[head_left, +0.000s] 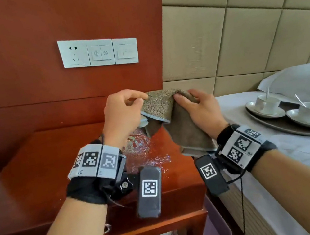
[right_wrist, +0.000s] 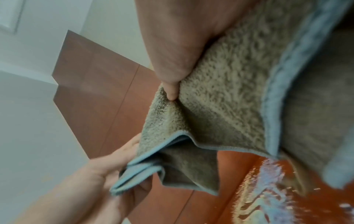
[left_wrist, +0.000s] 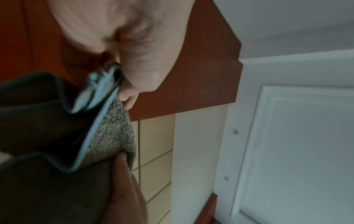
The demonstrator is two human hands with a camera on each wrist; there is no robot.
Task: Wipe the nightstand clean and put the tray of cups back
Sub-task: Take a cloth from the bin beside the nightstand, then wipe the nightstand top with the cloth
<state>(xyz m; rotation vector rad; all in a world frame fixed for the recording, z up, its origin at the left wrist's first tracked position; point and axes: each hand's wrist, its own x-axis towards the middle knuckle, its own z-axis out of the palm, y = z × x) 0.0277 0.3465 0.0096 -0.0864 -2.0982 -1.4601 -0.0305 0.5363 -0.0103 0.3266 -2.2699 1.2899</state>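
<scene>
A brown cloth (head_left: 172,120) with a pale blue hem hangs in the air above the red-brown nightstand (head_left: 44,174). My left hand (head_left: 123,114) pinches its left corner (left_wrist: 107,94) and my right hand (head_left: 199,108) grips its right fold (right_wrist: 220,94). A wet, glittering smear (head_left: 145,153) lies on the nightstand top below the cloth (right_wrist: 272,189). The oval tray (head_left: 284,128) with two white cups on saucers and spoons rests on the bed at the right.
A wooden wall panel with a socket and switches (head_left: 98,52) rises behind the nightstand. The padded headboard (head_left: 236,24) and the white bed (head_left: 298,166) fill the right side. A lilac bin (head_left: 213,233) stands between nightstand and bed.
</scene>
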